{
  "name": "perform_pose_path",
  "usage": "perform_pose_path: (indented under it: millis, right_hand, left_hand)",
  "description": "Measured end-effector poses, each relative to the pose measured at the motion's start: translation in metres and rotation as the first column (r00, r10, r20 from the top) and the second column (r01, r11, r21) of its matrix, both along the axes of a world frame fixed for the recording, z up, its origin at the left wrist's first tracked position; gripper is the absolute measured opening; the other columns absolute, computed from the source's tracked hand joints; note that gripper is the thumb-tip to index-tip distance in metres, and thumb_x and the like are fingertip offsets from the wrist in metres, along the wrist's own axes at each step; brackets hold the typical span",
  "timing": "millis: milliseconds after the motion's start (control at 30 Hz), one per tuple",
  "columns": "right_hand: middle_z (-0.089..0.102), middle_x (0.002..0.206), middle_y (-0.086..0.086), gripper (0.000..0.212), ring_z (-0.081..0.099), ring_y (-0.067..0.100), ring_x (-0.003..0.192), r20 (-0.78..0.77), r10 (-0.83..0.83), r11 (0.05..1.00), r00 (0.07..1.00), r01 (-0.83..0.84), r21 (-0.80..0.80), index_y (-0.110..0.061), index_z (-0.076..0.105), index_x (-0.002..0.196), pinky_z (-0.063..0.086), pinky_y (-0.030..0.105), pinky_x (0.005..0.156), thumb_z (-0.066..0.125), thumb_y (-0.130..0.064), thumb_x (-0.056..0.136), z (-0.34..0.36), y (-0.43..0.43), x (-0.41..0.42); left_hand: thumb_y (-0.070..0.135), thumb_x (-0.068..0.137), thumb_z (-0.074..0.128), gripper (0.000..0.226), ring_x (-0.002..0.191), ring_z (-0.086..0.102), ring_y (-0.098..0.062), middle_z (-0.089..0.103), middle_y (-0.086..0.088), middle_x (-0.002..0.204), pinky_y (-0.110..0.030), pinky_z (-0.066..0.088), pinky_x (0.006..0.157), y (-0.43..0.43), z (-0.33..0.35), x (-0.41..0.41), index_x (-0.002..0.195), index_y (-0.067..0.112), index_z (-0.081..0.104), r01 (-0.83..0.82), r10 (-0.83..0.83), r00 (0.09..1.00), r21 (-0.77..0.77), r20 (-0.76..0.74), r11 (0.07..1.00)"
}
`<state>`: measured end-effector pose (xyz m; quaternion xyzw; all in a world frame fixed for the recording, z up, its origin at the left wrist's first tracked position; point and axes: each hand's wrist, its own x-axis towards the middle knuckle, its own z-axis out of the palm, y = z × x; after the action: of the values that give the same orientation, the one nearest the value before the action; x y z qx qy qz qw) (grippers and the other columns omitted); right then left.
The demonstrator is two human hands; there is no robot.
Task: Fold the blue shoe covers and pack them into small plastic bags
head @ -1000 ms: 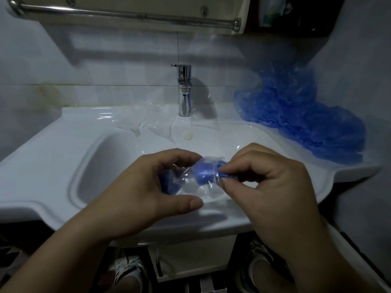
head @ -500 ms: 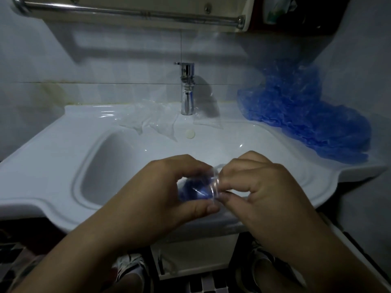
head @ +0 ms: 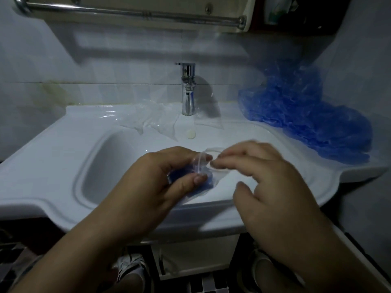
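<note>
My left hand point(head: 160, 182) holds a small clear plastic bag point(head: 203, 178) above the front of the basin, thumb and fingers pinching it. A folded blue shoe cover point(head: 206, 183) shows inside the bag, partly hidden by my thumb. My right hand point(head: 264, 178) is just right of the bag and blurred by motion; its fingertips are at the bag's open top edge, pinching the clear film. A heap of loose blue shoe covers point(head: 306, 119) lies on the right side of the counter against the wall.
A white sink point(head: 63, 144) with a chrome tap point(head: 187, 89) fills the middle. Several empty clear bags point(head: 156, 121) lie behind the basin, left of the tap, one more bag point(head: 208, 121) to its right. A metal rail point(head: 127, 11) runs overhead. My shoes show below.
The blue shoe cover has gone deeper into the bag in my left hand. My right hand let go of the cover and moved to the bag's mouth, spreading slightly away to the right.
</note>
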<state>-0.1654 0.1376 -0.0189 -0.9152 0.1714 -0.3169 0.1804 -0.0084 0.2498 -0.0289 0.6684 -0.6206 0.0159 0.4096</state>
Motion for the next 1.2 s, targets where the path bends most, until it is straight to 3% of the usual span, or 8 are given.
perform_pose_path:
  millis: [200, 333, 400, 500, 633, 800, 967, 1200]
  right_hand:
    - [0.027, 0.133, -0.026, 0.071, 0.019, -0.010, 0.128, -0.165, 0.079, 0.997, 0.983, -0.074, 0.032, -0.045, 0.062, 0.117, 0.023, 0.002, 0.095, 0.052, 0.007, 0.070, -0.010, -0.003, 0.004]
    - [0.042, 0.126, -0.024, 0.049, 0.040, -0.008, 0.120, 0.070, 0.007, 0.987, 0.998, -0.018, 0.158, -0.040, 0.064, 0.114, 0.032, 0.002, 0.093, 0.057, -0.005, 0.080, -0.018, -0.007, 0.006]
    - [0.049, 0.119, -0.023, 0.044, 0.047, -0.005, 0.113, 0.155, -0.063, 0.978, 0.986, 0.030, 0.206, -0.038, 0.066, 0.106, 0.034, 0.000, 0.087, 0.059, -0.002, 0.082, -0.020, -0.012, 0.002]
    - [0.054, 0.114, -0.024, 0.043, 0.052, -0.005, 0.106, 0.159, -0.070, 0.971, 0.985, 0.031, 0.238, -0.039, 0.067, 0.097, 0.039, 0.003, 0.084, 0.061, 0.000, 0.082, -0.022, -0.015, 0.000]
    - [0.052, 0.112, -0.027, 0.037, 0.048, -0.010, 0.104, 0.076, -0.047, 0.975, 0.996, 0.029, 0.222, -0.041, 0.065, 0.097, 0.041, 0.005, 0.079, 0.062, -0.006, 0.084, -0.027, -0.015, 0.008]
    - [0.051, 0.113, -0.028, 0.036, 0.043, -0.013, 0.107, -0.047, 0.034, 0.986, 0.998, -0.026, 0.165, -0.039, 0.065, 0.110, 0.034, 0.001, 0.085, 0.061, -0.012, 0.086, -0.026, -0.011, 0.031]
    - [0.034, 0.147, -0.022, 0.057, 0.034, -0.001, 0.132, -0.326, 0.191, 0.978, 0.926, -0.152, 0.140, -0.037, 0.036, 0.147, 0.028, 0.019, 0.111, 0.054, -0.031, 0.093, -0.029, 0.002, 0.062]
    - [0.034, 0.151, -0.014, 0.057, 0.036, 0.009, 0.135, -0.389, 0.115, 0.987, 0.914, -0.059, 0.152, -0.032, 0.033, 0.148, 0.032, 0.030, 0.111, 0.051, -0.041, 0.095, -0.038, -0.010, 0.070]
  left_hand:
    - [0.044, 0.089, 0.057, 0.024, 0.088, 0.069, -0.004, 0.073, 0.015, 0.095, -0.018, 0.053, 0.074, 0.001, 0.000, -0.002, 0.106, 0.032, 0.070, 0.046, -0.050, 0.983, -0.026, -0.179, 0.999]
    - [0.022, 0.095, 0.061, 0.013, 0.054, 0.064, 0.000, 0.073, 0.009, 0.070, -0.019, 0.051, 0.050, -0.003, 0.000, 0.015, 0.088, 0.027, 0.071, -0.233, 0.199, 0.934, -0.086, -0.298, 0.969]
    - [0.015, 0.093, 0.061, 0.013, 0.059, 0.062, 0.002, 0.072, 0.007, 0.071, -0.016, 0.049, 0.057, 0.006, 0.005, 0.043, 0.092, 0.023, 0.071, -0.487, 0.468, 0.873, -0.192, -0.136, 0.852]
    - [0.021, 0.089, 0.064, 0.014, 0.085, 0.062, -0.032, 0.066, -0.007, 0.098, -0.042, 0.052, 0.076, 0.022, 0.005, 0.099, 0.103, 0.021, 0.068, -0.671, 0.748, 0.638, -0.344, 0.185, 0.657]
    - [0.024, 0.082, 0.067, 0.021, 0.095, 0.052, -0.044, 0.059, -0.017, 0.102, -0.047, 0.046, 0.081, 0.034, -0.015, 0.145, 0.102, 0.022, 0.073, -0.860, 0.807, 0.425, -0.095, 0.409, 0.501]
    - [0.038, 0.087, 0.065, 0.045, 0.121, 0.040, -0.042, 0.046, -0.015, 0.131, -0.049, 0.037, 0.099, 0.029, -0.027, 0.142, 0.130, 0.028, 0.057, -0.873, 0.768, 0.476, 0.339, 0.428, 0.352]
    - [0.049, 0.084, 0.066, 0.073, 0.123, 0.047, -0.041, 0.047, -0.020, 0.138, -0.049, 0.039, 0.104, 0.032, -0.029, 0.158, 0.142, 0.016, 0.036, -0.844, 0.765, 0.517, 0.379, 0.384, 0.380]
    - [0.056, 0.083, 0.063, 0.080, 0.145, 0.019, -0.034, 0.028, -0.018, 0.155, -0.053, 0.007, 0.117, 0.013, -0.015, 0.133, 0.146, 0.014, 0.036, -0.872, 0.764, 0.485, 0.170, 0.425, 0.459]
